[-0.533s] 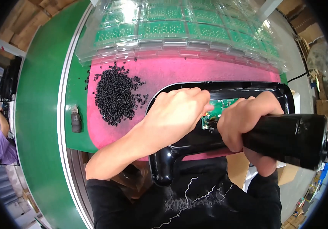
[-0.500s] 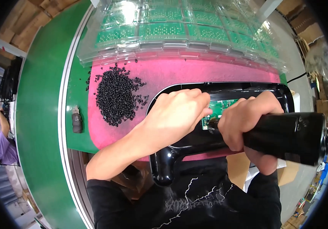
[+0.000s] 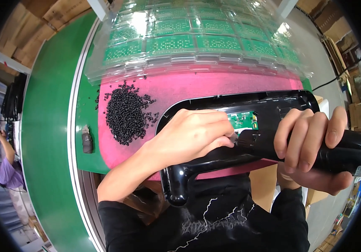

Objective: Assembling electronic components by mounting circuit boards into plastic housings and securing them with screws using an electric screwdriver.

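Note:
A black plastic housing (image 3: 270, 105) lies on the pink mat in front of me, hollow side up, with a green circuit board (image 3: 247, 119) inside it. My right hand (image 3: 308, 143) is wrapped round a black electric screwdriver (image 3: 258, 140), which lies nearly level and points left over the board. At its front end my left hand (image 3: 195, 132) is closed in a pinch, thumb and forefinger together by the tip. What these fingers hold is too small to make out. Left of the housing is a heap of tiny black screws (image 3: 126, 115).
Clear plastic trays (image 3: 170, 59) of green circuit boards are stacked across the far side of the pink mat (image 3: 180, 86). A small dark wrapped lump (image 3: 87, 140) sits on the green table at left. Farther left, a person in purple (image 3: 8, 170) raises an arm.
My left fingers have come down from over the board to the screwdriver's tip. The screwdriver has swung flatter, and my right hand has shifted right along its body.

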Motion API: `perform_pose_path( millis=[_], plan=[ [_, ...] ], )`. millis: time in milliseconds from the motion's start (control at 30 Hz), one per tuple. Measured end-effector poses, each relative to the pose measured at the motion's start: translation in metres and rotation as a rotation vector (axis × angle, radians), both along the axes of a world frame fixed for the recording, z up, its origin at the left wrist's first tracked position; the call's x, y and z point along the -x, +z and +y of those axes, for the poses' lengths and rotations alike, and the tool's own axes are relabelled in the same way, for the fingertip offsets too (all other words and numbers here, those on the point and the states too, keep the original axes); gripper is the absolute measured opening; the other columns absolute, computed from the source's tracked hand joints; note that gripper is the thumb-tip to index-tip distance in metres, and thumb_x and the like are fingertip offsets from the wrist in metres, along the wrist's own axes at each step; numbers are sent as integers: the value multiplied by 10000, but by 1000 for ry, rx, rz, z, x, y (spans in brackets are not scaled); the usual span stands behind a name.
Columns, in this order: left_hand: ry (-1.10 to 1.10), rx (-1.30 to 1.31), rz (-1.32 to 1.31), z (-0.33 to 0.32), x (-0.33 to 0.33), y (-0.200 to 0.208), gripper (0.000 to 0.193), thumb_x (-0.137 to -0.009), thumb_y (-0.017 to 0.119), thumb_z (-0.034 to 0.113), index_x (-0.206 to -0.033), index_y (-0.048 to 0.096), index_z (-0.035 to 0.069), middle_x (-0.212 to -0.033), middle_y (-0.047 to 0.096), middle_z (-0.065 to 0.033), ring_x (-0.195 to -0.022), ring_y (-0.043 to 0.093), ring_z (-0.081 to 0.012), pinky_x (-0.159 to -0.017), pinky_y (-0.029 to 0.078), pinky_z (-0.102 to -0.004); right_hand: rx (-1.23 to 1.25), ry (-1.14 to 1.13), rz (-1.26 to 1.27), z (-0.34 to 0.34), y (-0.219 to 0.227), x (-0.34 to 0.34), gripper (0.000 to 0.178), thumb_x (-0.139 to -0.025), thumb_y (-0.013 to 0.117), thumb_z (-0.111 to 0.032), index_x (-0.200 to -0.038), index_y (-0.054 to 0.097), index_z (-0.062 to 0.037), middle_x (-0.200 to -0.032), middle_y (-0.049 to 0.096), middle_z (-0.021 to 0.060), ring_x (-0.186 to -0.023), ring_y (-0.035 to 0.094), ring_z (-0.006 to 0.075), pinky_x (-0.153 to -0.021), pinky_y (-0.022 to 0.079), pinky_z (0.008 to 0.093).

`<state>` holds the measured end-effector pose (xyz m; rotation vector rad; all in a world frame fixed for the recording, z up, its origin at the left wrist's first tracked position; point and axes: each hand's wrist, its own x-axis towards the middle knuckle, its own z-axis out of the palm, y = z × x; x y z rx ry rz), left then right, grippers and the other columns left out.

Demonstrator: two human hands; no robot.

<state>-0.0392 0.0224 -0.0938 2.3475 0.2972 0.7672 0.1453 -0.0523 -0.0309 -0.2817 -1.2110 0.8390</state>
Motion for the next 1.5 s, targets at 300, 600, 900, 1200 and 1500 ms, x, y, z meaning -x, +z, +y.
perform_pose_path(
  millis=[300, 600, 900, 1200, 1500],
  plan=[
    [120, 103, 69, -4, -6, 11, 343, -744, 801, 191, -1009, 658, 28, -907, 660, -87, -781, 645, -237, -676, 530, -339, 62, -91, -93, -6, -2, -31, 556, -792, 734, -532, -996, 450, -99, -607, 537, -36, -412, 493, 78, -452, 433, 234],
    [208, -21, 143, 0, -6, 5, 192, -784, 733, 70, -953, 650, 30, -874, 650, -93, -792, 639, -267, -698, 526, -353, 445, -320, -233, -12, -16, -42, 613, -787, 655, -610, -968, 435, -67, -596, 476, -8, -402, 434, 91, -440, 389, 241],
    [216, -17, 141, -1, -8, 10, 200, -761, 732, 22, -946, 654, 28, -862, 654, -101, -780, 638, -274, -691, 518, -356, 519, -306, -192, -4, -14, -39, 634, -746, 715, -616, -939, 443, -77, -567, 456, -28, -389, 413, 75, -403, 358, 215],
    [505, -268, 66, 7, 3, 16, 257, -771, 700, 29, -1018, 631, 11, -984, 620, -129, -930, 588, -307, -797, 490, -390, 449, -71, -125, 2, -28, -58, 550, -827, 656, -566, -970, 459, -73, -576, 456, -35, -421, 434, 86, -493, 390, 247],
    [429, -150, 505, 8, -2, 15, 208, -851, 672, 173, -857, 584, -15, -848, 554, -191, -804, 579, -417, -672, 460, -477, 696, -173, 465, 0, -20, -120, 319, -890, 658, -155, -1141, 508, -27, -923, 585, 66, -972, 596, 197, -914, 501, 476]
  ],
)
